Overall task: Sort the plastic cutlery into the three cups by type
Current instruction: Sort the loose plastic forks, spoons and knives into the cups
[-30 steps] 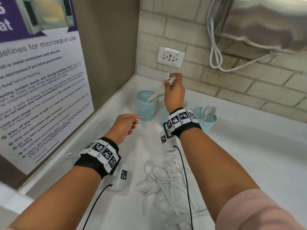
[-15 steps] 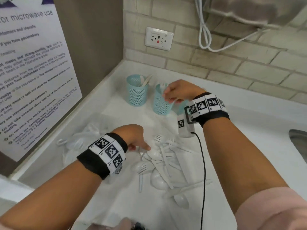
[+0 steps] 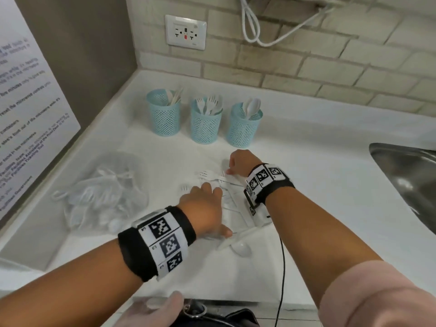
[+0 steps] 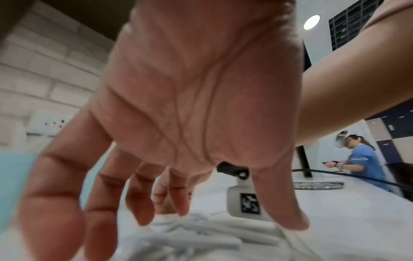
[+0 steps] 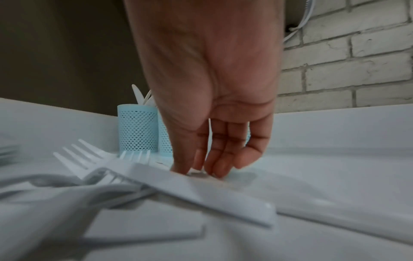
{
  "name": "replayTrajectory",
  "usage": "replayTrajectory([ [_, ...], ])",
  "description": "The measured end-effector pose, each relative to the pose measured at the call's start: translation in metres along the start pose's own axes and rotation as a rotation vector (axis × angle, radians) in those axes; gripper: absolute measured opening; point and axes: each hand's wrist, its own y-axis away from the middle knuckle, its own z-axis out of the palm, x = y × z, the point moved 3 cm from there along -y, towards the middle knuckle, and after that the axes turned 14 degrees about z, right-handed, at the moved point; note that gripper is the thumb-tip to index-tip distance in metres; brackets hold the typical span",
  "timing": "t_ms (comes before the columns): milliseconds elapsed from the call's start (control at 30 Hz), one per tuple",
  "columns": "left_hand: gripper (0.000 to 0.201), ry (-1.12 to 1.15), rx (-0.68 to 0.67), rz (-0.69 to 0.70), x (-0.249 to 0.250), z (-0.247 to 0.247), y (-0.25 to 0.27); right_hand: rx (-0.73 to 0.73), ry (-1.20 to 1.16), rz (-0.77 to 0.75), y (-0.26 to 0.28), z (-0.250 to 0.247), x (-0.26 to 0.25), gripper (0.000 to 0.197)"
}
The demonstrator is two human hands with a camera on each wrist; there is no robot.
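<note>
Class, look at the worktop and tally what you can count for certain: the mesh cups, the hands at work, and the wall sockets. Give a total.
Blue mesh cups: 3
Hands: 2, left hand and right hand
Wall socket plates: 1
Total: 6

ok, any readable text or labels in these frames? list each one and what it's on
"Facilities Assistants at the Front Desk": white printed poster on the left wall.
"Facilities Ticketing Tool": same poster, line below.
"five minutes": same poster, faint.
Rest of the poster: too blurred to read.
Black-and-white marker band on the left wrist: coded squares, tiny print unreadable.
Black-and-white marker band on the right wrist: same.
White wall socket: symbols only, no legible words.
</note>
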Motion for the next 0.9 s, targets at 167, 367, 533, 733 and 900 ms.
replayTrajectory([
  [167,0.079,-0.035,0.020,0.211,0.038,0.009,-0.007,0.012,-0.018,0.014,0.002,0.001,-0.005,0.027],
  [367,0.071,-0.075,-0.023,0.327,0.057,0.023,-0.023,-0.045,0.013,0.016,0.009,-0.009,0.014,0.034],
  [533,0.047,-0.052,0.032,0.331,0.031,0.017,-0.032,-0.103,0.014,0.122,0.015,-0.021,0.045,0.032],
  [733,0.030,-0.086,0.082,0.284,-0.009,0.000,-0.042,-0.150,0.043,0.168,0.030,-0.012,0.058,0.012],
  [900,0.020,0.045,0.199,0.220,-0.036,-0.006,-0.045,-0.173,-0.004,0.148,0.029,0.001,0.059,0.019],
])
